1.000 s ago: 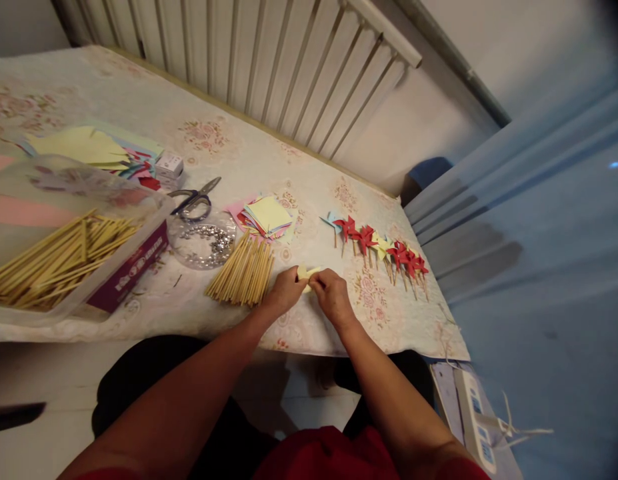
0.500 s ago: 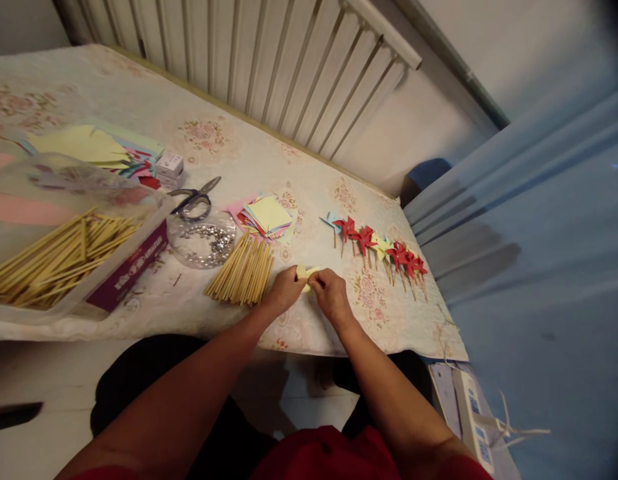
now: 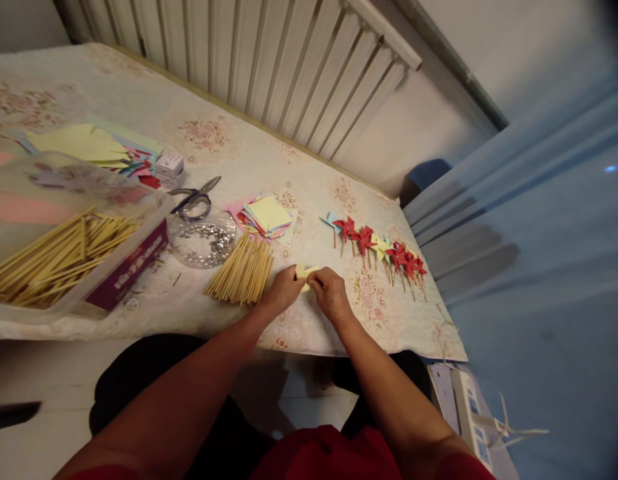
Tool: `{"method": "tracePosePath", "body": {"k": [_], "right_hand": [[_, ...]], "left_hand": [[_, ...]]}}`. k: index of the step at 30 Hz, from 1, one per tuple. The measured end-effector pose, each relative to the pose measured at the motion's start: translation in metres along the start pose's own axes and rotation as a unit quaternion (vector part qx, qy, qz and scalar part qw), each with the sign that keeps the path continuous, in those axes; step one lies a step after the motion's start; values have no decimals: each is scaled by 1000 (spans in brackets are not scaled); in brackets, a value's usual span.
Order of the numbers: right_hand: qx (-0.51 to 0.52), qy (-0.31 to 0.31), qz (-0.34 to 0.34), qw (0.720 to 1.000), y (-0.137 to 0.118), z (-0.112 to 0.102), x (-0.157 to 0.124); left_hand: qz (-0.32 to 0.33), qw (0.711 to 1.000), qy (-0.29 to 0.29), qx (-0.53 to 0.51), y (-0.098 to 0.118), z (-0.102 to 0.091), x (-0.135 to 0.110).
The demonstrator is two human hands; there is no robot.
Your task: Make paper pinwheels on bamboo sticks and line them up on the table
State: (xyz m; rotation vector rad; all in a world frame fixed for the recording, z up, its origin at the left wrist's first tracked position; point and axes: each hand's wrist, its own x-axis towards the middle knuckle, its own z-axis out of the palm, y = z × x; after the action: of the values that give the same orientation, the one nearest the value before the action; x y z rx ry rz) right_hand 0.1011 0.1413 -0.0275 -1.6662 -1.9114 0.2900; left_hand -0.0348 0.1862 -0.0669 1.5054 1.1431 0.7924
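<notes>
Between my two hands is a small piece of yellow paper (image 3: pixel 303 271), partly folded, its middle covered by my fingers. My left hand (image 3: pixel 285 288) pinches its left side, and my right hand (image 3: pixel 329 291) pinches the right side. Just left of my left hand lies a fanned bundle of thin wooden sticks (image 3: pixel 242 272). Behind that bundle sits a stack of coloured paper squares (image 3: pixel 269 215) with a yellow one on top. To the right, several paper pinwheels (image 3: pixel 365 239) on sticks lie in a row, mostly red, with yellow and light blue ones among them.
A clear plastic box (image 3: pixel 73 313) with more sticks fills the left side. Beside it are a round dish of small metal pins (image 3: pixel 209 243), scissors (image 3: pixel 196 199), small white boxes (image 3: pixel 169 165) and paper sheets (image 3: pixel 81 143). A blue curtain (image 3: pixel 529 267) hangs at the right.
Almost nothing differs. Both hands keep their pinch on the yellow paper, with only a very slight shift of the fingers.
</notes>
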Motion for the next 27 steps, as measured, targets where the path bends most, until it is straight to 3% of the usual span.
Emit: {"method": "tracePosePath", "body": {"k": [3,8,10,14,16,19,23,25,27], "right_hand": [[14,5,17,1000,1,1,0],[110,23,156,981,4,11,0],[88,20,130,987,4,10,0],[-9,-13,-8,1000,2,0,2],[-20,-22,-30,999,2,-2,2],[36,7,48,998,4,4,2],[129,21,173,976,5,13,3],[115,20,155,981,4,12,3],[63,14,91,994,2,7,2]], "left_hand": [[3,1000,1,-14,-2,1,1],[5,1000,-1,-28,-3,1,1],[4,1000,-3,-23,-4,1,2],[0,1000,-4,-9,-5,2,3],[5,1000,-2,-9,-5,2,4],[8,1000,0,-16,-6,3,4],[3,1000,4,-22,-5,2,3],[3,1000,5,-24,-5,2,2],[7,1000,4,-24,-4,2,2]]}}
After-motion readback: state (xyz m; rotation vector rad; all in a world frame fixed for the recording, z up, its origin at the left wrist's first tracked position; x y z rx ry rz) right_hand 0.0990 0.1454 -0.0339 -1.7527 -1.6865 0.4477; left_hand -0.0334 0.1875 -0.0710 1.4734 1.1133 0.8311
